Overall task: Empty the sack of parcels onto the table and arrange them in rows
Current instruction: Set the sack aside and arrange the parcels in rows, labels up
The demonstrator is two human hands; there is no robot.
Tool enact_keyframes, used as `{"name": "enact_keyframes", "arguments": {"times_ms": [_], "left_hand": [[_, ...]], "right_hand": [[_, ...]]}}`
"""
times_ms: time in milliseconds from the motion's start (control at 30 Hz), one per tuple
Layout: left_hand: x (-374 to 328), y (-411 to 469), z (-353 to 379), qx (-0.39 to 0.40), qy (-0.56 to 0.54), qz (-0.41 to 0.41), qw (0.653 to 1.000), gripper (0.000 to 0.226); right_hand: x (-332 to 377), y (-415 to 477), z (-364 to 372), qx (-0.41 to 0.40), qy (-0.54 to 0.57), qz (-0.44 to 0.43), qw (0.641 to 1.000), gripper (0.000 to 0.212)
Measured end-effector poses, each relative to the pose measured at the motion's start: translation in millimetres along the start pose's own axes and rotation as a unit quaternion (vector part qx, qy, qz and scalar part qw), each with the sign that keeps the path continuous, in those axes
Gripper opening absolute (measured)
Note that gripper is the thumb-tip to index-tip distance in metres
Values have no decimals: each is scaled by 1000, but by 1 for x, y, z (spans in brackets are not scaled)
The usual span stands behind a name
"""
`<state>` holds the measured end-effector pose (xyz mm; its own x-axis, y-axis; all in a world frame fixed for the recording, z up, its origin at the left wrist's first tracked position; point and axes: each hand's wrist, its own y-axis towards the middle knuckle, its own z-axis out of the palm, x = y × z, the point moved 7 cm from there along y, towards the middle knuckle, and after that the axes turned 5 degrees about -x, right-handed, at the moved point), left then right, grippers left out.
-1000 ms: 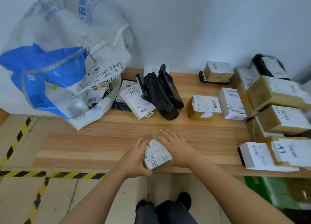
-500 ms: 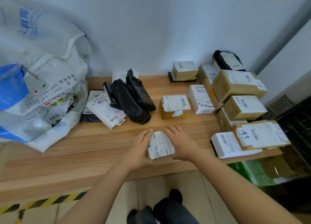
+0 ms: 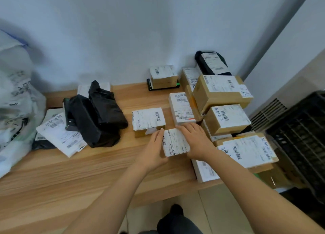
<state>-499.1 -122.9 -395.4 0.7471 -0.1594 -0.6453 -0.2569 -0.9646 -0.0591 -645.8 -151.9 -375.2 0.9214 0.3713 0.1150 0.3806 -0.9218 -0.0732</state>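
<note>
Two hands (image 3: 154, 150) (image 3: 195, 142) clasp flat paper-labelled parcel (image 3: 175, 142).

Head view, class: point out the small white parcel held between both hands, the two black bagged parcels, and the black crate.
small white parcel (image 3: 175, 143), head view, on its label face.
black bagged parcels (image 3: 98, 114), head view, on the wrapping.
black crate (image 3: 299, 128), head view, on its lattice wall.

sack (image 3: 15, 114) left on table (image 3: 88, 172), stacked boxes (image 3: 226, 107) right, bags (image 3: 98, 117) between
</note>
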Motion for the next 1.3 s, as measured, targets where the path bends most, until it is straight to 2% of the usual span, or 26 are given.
{"name": "enact_keyframes", "arguments": {"times_ms": [167, 300, 467, 667, 767, 867, 1033, 1200, 1300], "left_hand": [[-6, 37, 26, 11, 22, -35, 999, 106], [-9, 55, 44, 30, 36, -42, 998, 101], [-13, 66, 54, 50, 96, -34, 994, 89], [-23, 66, 4, -49, 188, 79, 978, 46], [-7, 65, -25, -102, 210, 75, 969, 26], [12, 66, -54, -120, 220, 57, 966, 19], [56, 69, -88, -103, 210, -33, 972, 36], [102, 78, -87, -5, 155, -86, 984, 86], [118, 84, -80, 51, 130, -98, 985, 104]], "right_hand": [[-41, 20, 12, 23, 15, -19, 999, 96], [-62, 27, 23, 79, 15, -11, 997, 94], [-70, 29, 28, 109, 25, -15, 994, 81], [-49, 42, 7, 74, 70, -55, 993, 61], [-30, 56, -6, 45, 86, -63, 993, 47], [-11, 73, -11, 31, 92, -63, 993, 43], [18, 107, -3, 29, 74, -31, 996, 59], [40, 144, 20, 95, 66, 1, 993, 108], [44, 154, 33, 125, 43, 24, 991, 118]]}}
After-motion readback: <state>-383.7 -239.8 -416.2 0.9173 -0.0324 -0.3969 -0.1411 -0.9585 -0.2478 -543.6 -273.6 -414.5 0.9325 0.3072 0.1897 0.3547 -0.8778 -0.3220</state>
